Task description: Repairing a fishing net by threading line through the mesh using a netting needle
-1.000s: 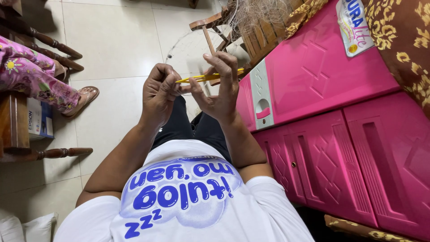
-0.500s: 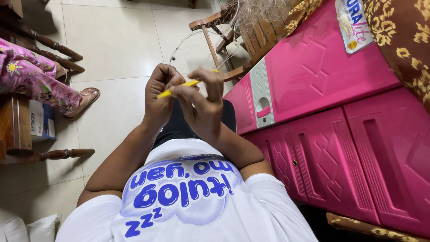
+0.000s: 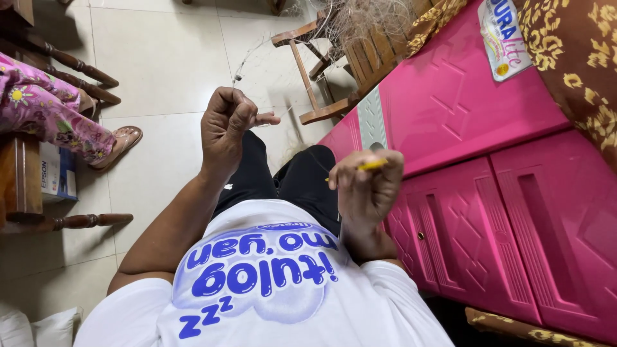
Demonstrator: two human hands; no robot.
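Note:
My left hand [image 3: 226,127] is raised over my lap in black trousers [image 3: 283,177], its fingers pinched shut on a thin clear line [image 3: 257,54]. The line arcs up towards a tangle of pale netting [image 3: 366,22] draped on a wooden chair [image 3: 334,71]. My right hand [image 3: 366,189] is drawn back close to my chest, near the pink cabinet. It is closed around a slim yellow needle-like tool [image 3: 373,165], only the tip of which shows above the fingers.
A pink plastic cabinet [image 3: 501,193] fills the right side, with patterned brown cloth [image 3: 578,71] above it. At the left, another person's leg in pink floral cloth [image 3: 45,112] and a sandal [image 3: 122,142] rest on the tiled floor [image 3: 160,58], by dark wooden furniture [image 3: 26,180].
The two hands were together on the yellow tool in front of me. Now my right hand has pulled back to the right with the tool, while my left stays up pinching the line.

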